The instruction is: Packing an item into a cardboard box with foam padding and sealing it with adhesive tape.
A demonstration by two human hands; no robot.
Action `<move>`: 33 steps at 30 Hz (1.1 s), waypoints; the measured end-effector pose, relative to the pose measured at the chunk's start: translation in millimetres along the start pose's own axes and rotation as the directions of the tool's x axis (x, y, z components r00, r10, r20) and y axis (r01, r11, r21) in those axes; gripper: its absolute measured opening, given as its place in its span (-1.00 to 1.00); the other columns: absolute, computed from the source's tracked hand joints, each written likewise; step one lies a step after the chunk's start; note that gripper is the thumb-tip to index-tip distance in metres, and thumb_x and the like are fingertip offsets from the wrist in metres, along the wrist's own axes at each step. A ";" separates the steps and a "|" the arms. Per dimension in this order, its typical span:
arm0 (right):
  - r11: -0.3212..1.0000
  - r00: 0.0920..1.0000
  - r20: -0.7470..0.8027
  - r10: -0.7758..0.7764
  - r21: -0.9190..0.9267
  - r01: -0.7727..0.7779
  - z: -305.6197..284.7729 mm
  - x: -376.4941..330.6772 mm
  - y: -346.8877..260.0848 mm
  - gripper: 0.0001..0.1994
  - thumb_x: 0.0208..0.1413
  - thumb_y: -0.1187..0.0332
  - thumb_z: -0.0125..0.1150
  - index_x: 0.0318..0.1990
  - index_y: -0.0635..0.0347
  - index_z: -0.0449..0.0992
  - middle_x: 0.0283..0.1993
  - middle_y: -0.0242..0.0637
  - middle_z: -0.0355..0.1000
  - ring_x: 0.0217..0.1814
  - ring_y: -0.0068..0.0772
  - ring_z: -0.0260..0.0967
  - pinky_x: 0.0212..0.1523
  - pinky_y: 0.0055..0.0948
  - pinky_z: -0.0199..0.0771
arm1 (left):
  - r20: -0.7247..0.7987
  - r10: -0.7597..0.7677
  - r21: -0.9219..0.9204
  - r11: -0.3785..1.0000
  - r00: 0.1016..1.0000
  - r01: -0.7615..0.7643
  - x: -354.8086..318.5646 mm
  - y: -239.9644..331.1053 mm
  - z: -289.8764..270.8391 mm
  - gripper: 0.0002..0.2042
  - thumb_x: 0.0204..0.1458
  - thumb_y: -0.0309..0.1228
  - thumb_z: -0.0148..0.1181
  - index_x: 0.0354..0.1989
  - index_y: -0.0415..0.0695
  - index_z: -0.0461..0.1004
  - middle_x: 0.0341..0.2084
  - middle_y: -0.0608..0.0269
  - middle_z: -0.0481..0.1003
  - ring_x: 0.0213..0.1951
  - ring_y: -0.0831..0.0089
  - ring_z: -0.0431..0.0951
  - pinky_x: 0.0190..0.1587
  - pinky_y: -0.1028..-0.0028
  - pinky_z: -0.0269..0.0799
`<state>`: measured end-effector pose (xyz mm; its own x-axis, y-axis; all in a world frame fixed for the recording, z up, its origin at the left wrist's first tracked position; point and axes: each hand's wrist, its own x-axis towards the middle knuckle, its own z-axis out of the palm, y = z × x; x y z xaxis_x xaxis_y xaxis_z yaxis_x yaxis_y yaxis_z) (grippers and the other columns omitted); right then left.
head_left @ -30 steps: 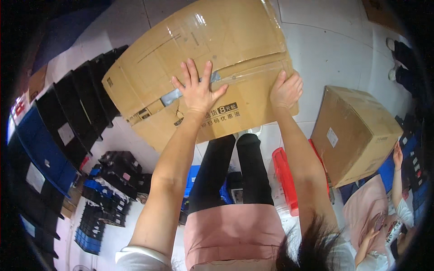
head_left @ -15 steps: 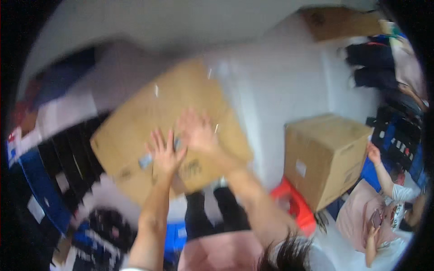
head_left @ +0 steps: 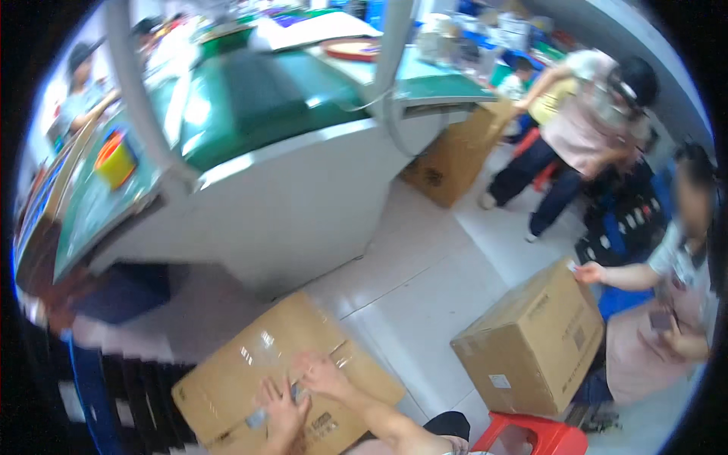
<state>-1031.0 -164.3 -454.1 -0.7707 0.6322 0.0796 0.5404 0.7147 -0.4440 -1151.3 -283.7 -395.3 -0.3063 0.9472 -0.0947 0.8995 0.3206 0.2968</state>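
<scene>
Near carton: brown, dark print, greyish patch.
Second carton brown, white label — stool red, worktable top green, side panel off-white, co-worker's apron pink.

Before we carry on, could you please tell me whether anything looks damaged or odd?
Possibly: beside the left hand, a grey patch stands out on the brown cardboard box; whether it is tape or a tear, I cannot tell.

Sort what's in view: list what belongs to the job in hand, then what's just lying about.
In the job:
cardboard box, with the left hand and right hand on it

Just about:
red stool
second box, a co-worker's hand at its edge
third box, by the table
green-topped table
black crates, at the left
</scene>
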 end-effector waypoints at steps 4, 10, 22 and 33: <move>1.000 0.988 -0.156 0.016 -0.021 -0.019 -12.1 -14.2 16.9 -0.49 0.07 -0.03 -0.01 0.09 0.09 0.37 0.27 -0.16 0.14 0.36 -0.23 -0.04 0.30 0.02 -0.15 | 0.101 0.140 -0.073 0.988 0.985 -0.133 41.2 0.3 -13.0 -0.38 -0.07 0.03 0.09 0.17 0.01 0.26 0.14 -0.22 0.12 0.20 -0.06 0.09 0.19 -0.15 -0.18; 0.992 0.992 -0.129 0.000 -0.122 -0.016 11.7 -13.5 1.1 -0.50 0.09 0.00 -0.03 0.13 0.04 0.33 0.31 -0.14 0.07 0.38 -0.18 -0.07 0.32 0.02 -0.22 | 0.078 -0.208 -0.007 0.978 0.975 0.209 161.5 -139.6 -13.5 -0.31 0.03 0.18 -0.22 -0.02 -0.25 0.41 0.02 -0.15 0.34 0.14 0.04 0.25 0.19 0.05 0.02; 0.992 0.975 -0.222 -0.027 -0.123 -0.001 0.7 -24.0 5.7 -0.51 0.08 0.05 0.04 0.10 0.12 0.36 0.24 -0.06 0.16 0.32 -0.10 0.04 0.25 -0.09 0.02 | -0.058 -0.273 0.035 0.961 0.960 0.276 169.0 -104.9 -11.7 -0.27 -0.02 0.26 -0.26 -0.32 -0.24 0.57 -0.36 -0.22 0.51 -0.17 0.00 0.51 -0.15 0.19 0.39; 0.994 0.991 -0.130 0.016 -0.103 -0.030 -11.7 -29.5 -10.3 -0.53 0.06 0.03 0.06 0.07 0.08 0.39 0.22 -0.05 0.17 0.30 -0.07 0.04 0.26 -0.07 0.00 | -0.211 -0.227 0.109 0.961 0.951 0.254 134.7 -107.1 2.3 -0.37 -0.02 0.19 -0.17 -0.33 -0.22 0.52 -0.39 -0.11 0.53 -0.24 0.05 0.52 -0.09 0.16 0.26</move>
<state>-1009.9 -186.7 -441.4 -0.7111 0.6774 0.1881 0.5951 0.7225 -0.3519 -1288.2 -190.4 -442.1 -0.5613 0.8265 0.0429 0.8207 0.5491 0.1581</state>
